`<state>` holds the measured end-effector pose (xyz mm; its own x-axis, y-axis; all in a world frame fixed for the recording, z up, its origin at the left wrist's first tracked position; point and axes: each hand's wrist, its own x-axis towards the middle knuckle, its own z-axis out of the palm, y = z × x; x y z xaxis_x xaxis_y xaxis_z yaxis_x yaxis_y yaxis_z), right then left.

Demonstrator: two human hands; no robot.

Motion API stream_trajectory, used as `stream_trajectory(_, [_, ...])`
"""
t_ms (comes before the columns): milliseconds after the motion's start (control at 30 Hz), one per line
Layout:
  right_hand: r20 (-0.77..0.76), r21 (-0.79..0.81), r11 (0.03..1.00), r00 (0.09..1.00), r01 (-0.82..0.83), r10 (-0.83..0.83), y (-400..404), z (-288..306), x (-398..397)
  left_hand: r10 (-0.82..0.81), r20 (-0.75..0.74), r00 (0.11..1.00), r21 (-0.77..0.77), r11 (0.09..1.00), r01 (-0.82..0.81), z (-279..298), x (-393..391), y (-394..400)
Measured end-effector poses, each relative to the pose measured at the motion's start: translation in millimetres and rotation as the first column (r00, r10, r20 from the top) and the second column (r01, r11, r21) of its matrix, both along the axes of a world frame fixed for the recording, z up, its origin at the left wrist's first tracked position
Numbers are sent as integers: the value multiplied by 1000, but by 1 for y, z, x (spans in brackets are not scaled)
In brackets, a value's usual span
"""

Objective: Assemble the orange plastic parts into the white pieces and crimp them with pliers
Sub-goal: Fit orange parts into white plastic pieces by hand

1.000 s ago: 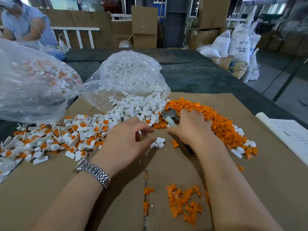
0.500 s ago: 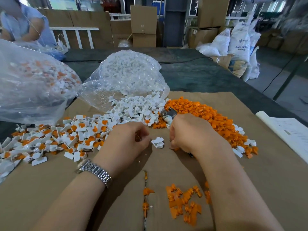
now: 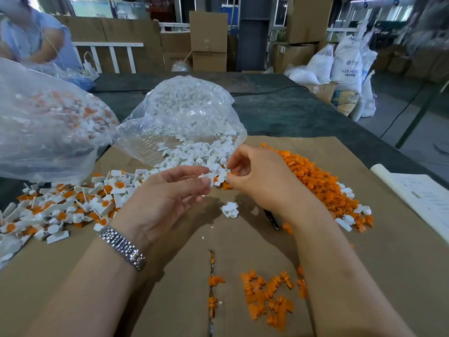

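My left hand (image 3: 167, 198) is raised above the cardboard, its fingertips pinching a small white piece (image 3: 206, 176). My right hand (image 3: 260, 178) faces it, fingers curled on a small orange part (image 3: 232, 174), almost touching the white piece. The orange parts pile (image 3: 315, 181) lies behind and right of my right hand. Loose white pieces (image 3: 194, 159) spill from a clear bag. One white piece (image 3: 229, 209) lies on the cardboard below my hands. The pliers (image 3: 272, 219) lie under my right wrist; only a dark handle tip shows.
White pieces with orange inserts (image 3: 68, 203) are heaped at the left beside a large clear bag (image 3: 43, 132) of them. Several orange parts (image 3: 267, 297) lie near the front edge. A paper sheet (image 3: 418, 195) lies at the right. A person (image 3: 31, 40) sits at the far left.
Both hands have lifted off the cardboard and come together in the air. My right hand has left the pliers and now pinches an orange part; the left holds a white piece.
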<state>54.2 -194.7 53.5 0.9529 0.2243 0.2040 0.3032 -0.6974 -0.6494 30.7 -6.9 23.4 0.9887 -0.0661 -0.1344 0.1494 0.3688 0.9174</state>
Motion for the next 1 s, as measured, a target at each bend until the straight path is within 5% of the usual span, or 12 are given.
stream_trajectory(500, [-31,438,887,985,-142,173,-4,11,-6,-65,-58,996,-217,975,50,0,2,5])
stream_trajectory(1000, [59,219,970,994,-101,90,9,7,-11,43,106,993,27,999,-46,1,-3,-8])
